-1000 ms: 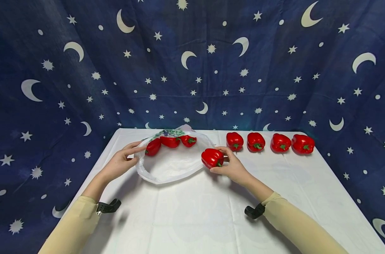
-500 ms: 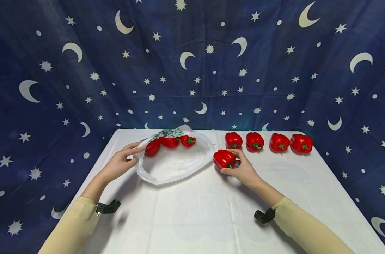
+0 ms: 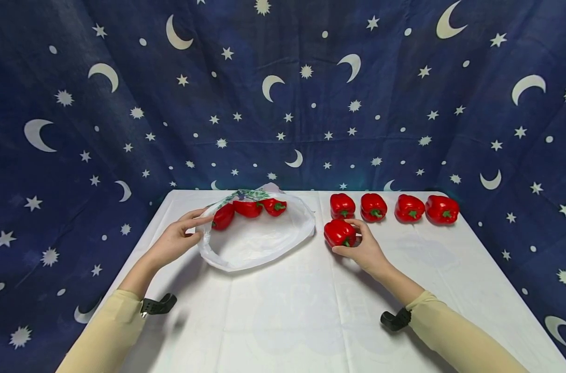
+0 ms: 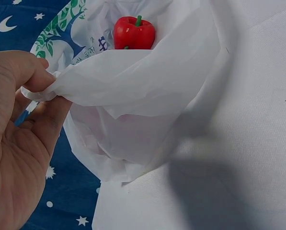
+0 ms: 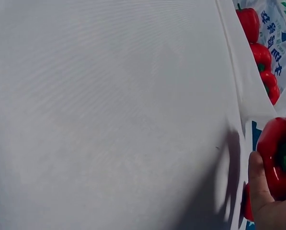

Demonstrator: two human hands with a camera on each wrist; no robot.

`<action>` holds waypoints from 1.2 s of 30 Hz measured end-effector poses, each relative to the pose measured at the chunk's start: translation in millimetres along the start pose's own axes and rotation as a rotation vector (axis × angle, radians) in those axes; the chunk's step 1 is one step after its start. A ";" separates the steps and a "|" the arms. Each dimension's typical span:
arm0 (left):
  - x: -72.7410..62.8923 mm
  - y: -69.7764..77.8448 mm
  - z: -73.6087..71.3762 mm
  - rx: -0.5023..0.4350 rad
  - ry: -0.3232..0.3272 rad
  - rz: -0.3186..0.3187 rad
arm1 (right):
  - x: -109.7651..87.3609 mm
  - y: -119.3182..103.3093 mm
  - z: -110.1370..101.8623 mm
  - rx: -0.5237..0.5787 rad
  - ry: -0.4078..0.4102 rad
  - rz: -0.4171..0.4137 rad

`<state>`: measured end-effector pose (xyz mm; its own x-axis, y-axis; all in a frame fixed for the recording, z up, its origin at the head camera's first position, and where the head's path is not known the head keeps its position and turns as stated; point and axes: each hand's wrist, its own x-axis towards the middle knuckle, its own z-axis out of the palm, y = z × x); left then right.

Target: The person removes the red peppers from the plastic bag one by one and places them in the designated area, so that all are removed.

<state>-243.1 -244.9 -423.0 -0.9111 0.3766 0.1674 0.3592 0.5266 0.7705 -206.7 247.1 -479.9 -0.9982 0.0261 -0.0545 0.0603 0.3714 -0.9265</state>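
Observation:
A white plastic bag (image 3: pixel 259 241) with green print lies with its mouth wide. Inside it are three red bell peppers (image 3: pixel 248 209), at the back and left. My left hand (image 3: pixel 173 241) pinches the bag's left rim; the left wrist view shows the plastic (image 4: pixel 133 81) between the thumb and fingers of that hand (image 4: pixel 18 139). To the right of the bag, my right hand (image 3: pixel 369 255) grips another red bell pepper (image 3: pixel 339 232) between thumb and fingers. The right wrist view catches only part of this pepper (image 5: pixel 274 158), cut off by the frame's edge.
Several red bell peppers (image 3: pixel 409 208) stand in a row at the table's back right. The held pepper is just in front of the leftmost one (image 3: pixel 342 205). A white cloth covers the table (image 3: pixel 283 321). A dark blue curtain (image 3: pixel 245 98) with moons and stars hangs behind.
My right hand has moved right with the red bell pepper, from the bag's right rim to a spot before the row. My left hand keeps its place on the rim.

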 end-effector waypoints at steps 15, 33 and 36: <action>-0.3 -0.7 0.9 -0.009 0.000 0.007 | -0.6 6.6 1.3 -0.020 0.094 0.020; 0.4 -0.1 1.2 -0.004 -0.001 0.009 | 0.9 11.7 5.4 -0.055 0.115 0.035; -0.7 0.1 1.2 -0.006 -0.004 0.005 | 0.5 12.9 6.6 -0.066 0.119 0.024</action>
<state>-242.2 -244.2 -423.7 -0.9087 0.3820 0.1687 0.3622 0.5200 0.7736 -206.4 245.7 -494.3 -0.9892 0.1439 -0.0286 0.0885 0.4294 -0.8988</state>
